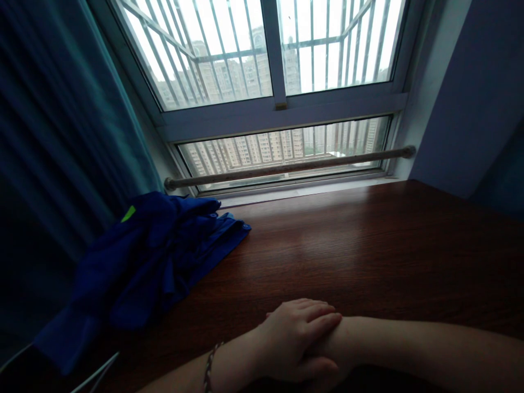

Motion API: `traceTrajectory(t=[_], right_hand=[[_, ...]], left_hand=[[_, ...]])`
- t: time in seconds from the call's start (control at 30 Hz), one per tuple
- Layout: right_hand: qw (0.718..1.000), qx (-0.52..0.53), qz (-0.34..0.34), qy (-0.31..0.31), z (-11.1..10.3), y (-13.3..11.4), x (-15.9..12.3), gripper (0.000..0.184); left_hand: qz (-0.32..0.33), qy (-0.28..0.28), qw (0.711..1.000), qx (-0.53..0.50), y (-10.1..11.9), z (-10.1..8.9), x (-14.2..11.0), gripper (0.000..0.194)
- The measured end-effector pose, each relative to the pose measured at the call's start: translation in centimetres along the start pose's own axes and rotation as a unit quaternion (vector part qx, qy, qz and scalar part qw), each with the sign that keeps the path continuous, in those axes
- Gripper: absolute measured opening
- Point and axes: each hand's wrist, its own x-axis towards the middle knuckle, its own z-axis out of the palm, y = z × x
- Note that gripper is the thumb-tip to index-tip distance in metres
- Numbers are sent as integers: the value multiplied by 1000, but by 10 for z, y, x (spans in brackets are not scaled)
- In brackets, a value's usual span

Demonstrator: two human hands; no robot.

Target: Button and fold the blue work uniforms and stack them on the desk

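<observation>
My left hand (292, 338) lies across my right wrist (347, 335), its fingers wrapped over the top and its thumb below. A dark braided bracelet (209, 368) circles the left wrist. Most of my right hand (325, 346) is covered by the left one, so its fingers are hidden. Both arms rest low in the view, at the near side of a dark brown wooden table (311, 256). A crumpled blue garment (159, 256) with buttons and a small yellow-green patch lies to the left, apart from my hands.
Beyond the table is a barred window (278, 103) with a horizontal rail (286, 169) across its lower part. A blue curtain (77, 125) hangs at the left. Thin white strips, perhaps a cable (98, 371), show at the lower left.
</observation>
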Motion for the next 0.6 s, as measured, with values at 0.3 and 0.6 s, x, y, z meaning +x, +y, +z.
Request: traceTrajectory(t=[0.3,0.6], right_hand=[[986,-65,-152,6,-10,-3,5,81],[976,-120,-181,13,-13,-3,3,75]], left_hand=[[-125,76,989,23,-24,-13,-7,43],[-519,164,747,383,-142,-28,-55,46]])
